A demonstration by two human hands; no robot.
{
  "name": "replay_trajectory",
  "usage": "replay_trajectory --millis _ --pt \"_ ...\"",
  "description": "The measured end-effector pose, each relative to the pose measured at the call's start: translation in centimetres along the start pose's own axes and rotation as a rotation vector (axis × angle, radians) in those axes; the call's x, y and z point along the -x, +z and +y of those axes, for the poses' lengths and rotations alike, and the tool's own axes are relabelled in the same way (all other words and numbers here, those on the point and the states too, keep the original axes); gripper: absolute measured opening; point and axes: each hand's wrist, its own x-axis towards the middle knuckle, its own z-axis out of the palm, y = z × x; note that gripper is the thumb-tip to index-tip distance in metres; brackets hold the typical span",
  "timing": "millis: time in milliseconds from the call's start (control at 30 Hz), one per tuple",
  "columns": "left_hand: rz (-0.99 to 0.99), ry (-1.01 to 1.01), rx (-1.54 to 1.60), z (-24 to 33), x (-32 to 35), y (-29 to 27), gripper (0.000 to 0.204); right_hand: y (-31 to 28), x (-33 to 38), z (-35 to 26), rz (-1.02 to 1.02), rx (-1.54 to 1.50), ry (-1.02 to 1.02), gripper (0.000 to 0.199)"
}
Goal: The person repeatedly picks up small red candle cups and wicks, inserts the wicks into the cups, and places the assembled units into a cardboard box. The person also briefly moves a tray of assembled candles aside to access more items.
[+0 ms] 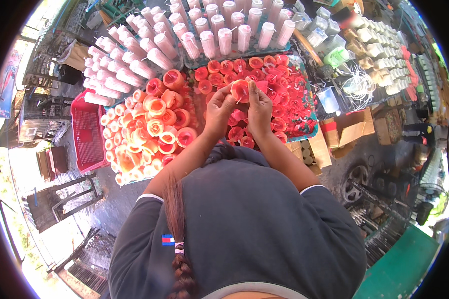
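Observation:
Over the tray of red wax pieces, my left hand (218, 112) and my right hand (260, 110) meet around a small red-orange wax cup (240, 90). My left fingers and thumb grip its left side. The right thumb lies along its right edge, with the other right fingers partly hidden behind. The cup's hollow faces up, and a pale thread-like bit shows near its lower rim. Below and around my hands are many red wax cups (279, 98), several with white wicks. To the left, larger orange-red hollow wax shells (156, 107) are heaped close together.
Behind stand rows of pale pink pillar candles (224, 41) with wicks. A red plastic crate (87, 130) is at left. At right are a tangle of white wicks (358, 85), a green-labelled container (336, 57), pale molded blocks (379, 37) and an open cardboard box (345, 130).

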Motion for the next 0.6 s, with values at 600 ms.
replay_trajectory --millis 600 --pt "0.191 -0.164 0.245 -0.8 -1.3 -2.5 0.025 0.4 1.1 -0.2 -0.115 0.912 -0.708 0.029"
